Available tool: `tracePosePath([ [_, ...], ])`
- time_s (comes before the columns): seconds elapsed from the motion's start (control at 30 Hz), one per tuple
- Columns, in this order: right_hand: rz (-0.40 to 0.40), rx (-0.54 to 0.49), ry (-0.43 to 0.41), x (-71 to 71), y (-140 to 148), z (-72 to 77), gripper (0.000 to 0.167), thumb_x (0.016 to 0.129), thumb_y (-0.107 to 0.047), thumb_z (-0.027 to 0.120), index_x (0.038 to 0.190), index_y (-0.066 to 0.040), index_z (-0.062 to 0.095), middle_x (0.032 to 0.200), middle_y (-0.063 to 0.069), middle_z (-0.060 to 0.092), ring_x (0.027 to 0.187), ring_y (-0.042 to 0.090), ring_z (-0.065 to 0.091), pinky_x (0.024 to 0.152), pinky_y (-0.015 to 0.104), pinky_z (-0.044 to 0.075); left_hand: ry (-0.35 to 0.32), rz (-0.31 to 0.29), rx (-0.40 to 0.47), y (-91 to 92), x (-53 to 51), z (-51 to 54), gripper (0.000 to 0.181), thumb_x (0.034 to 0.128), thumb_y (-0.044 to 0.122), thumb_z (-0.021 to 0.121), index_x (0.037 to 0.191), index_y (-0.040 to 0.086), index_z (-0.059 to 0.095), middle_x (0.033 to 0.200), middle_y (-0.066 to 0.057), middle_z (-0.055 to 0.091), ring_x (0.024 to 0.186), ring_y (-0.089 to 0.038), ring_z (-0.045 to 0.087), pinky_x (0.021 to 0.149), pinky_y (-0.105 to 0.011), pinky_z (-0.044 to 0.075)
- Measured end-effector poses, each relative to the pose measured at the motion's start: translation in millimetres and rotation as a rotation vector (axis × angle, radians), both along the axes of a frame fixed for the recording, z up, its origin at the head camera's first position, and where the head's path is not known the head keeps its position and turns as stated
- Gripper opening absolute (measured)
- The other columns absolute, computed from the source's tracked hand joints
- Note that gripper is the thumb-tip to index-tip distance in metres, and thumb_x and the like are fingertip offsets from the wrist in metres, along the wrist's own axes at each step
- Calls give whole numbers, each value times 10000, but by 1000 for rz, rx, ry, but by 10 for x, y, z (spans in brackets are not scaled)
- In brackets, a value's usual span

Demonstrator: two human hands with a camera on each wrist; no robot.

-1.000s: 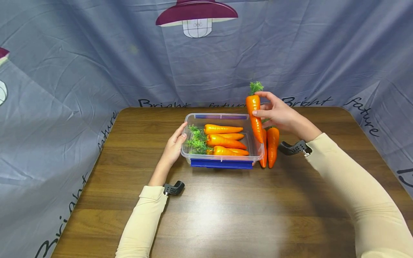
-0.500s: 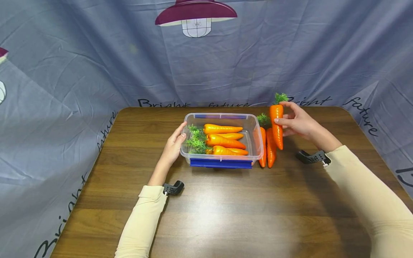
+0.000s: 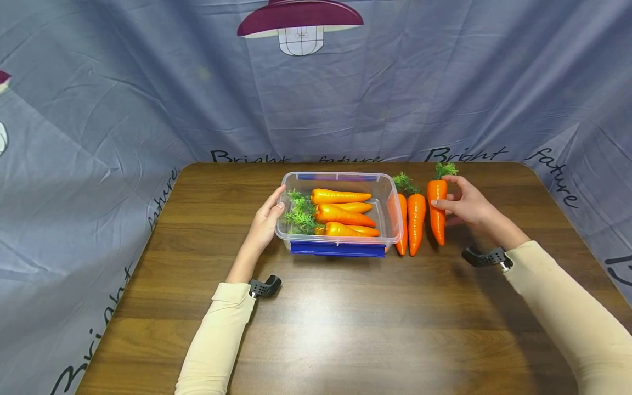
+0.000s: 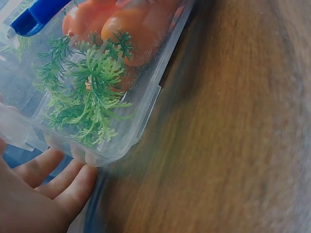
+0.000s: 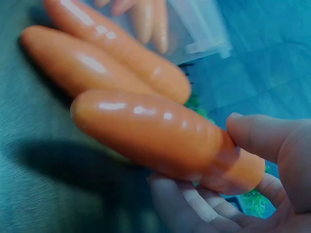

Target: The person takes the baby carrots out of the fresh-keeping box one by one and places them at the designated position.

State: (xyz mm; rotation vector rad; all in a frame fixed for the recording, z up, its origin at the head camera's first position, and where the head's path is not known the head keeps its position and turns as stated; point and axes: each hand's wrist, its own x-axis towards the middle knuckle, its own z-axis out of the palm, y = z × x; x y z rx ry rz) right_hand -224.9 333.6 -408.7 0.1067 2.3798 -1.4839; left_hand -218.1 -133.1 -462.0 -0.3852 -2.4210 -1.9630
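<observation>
1. Right hand [image 3: 466,204] pinches one carrot [image 3: 438,211]; a slack pinch could drop it.
2. Just left of that hand: two loose carrots [image 3: 416,222]; contact could roll them.
3. Farther left: left hand [image 3: 263,225], fingers extended, touches container [image 3: 340,240]; excess push could shift it.

In the head view, the wooden table [image 3: 316,329] is being looked down on from above, at the farthest range, with the patterned curtain [image 3: 197,82] being faced beyond. In the left wrist view, the leafy end of the clear container [image 3: 340,240] is being viewed closely past the left hand [image 4: 43,199], the green tops [image 4: 92,102] being shared with the head view. In the right wrist view, the carrot [image 5: 150,136] in the right hand [image 3: 464,204] is being framed very near, while two lying carrots [image 5: 90,63] and part of the container are also being covered from the head.
</observation>
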Motion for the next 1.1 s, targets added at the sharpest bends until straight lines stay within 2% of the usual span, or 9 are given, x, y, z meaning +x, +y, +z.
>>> tracePosePath([
  [0.23,-3,61,2,62,-9,-143,892,981,-151,669,1605,-35,41,1024,70,550,729,51,657,668,405,655,2,-2,-4,-7,-13,-8,500,1089,137,401,1583,76,357,1674,-126,313,1570,-322,245,1295,-514,215],
  [0.5,7,100,-13,82,-32,-192,887,984,-132,659,1606,-6,39,1085,162,538,708,58,631,685,433,658,-12,-14,5,-7,-6,-4,503,1093,145,385,1589,74,340,1678,-145,294,1571,-335,236,1294,-520,217],
  [0.7,20,135,-27,75,-39,-211,883,991,-142,653,1609,3,38,1208,288,497,727,92,604,706,454,658,-12,-10,13,-5,3,7,505,1088,142,396,1587,75,347,1674,-151,301,1568,-333,246,1295,-512,219],
  [0.97,29,141,-30,103,-64,-209,917,987,-168,661,1610,19,15,1128,210,550,703,69,624,671,409,658,-13,0,7,-7,-5,-5,500,1089,151,405,1582,82,361,1673,-143,308,1566,-331,256,1295,-512,220],
  [1.1,28,160,-24,126,-65,-198,925,991,-197,657,1609,27,6,1185,265,552,727,63,651,666,397,658,-7,-1,11,-3,-5,-4,501,1087,146,405,1581,77,361,1671,-144,311,1565,-331,258,1296,-508,219],
])
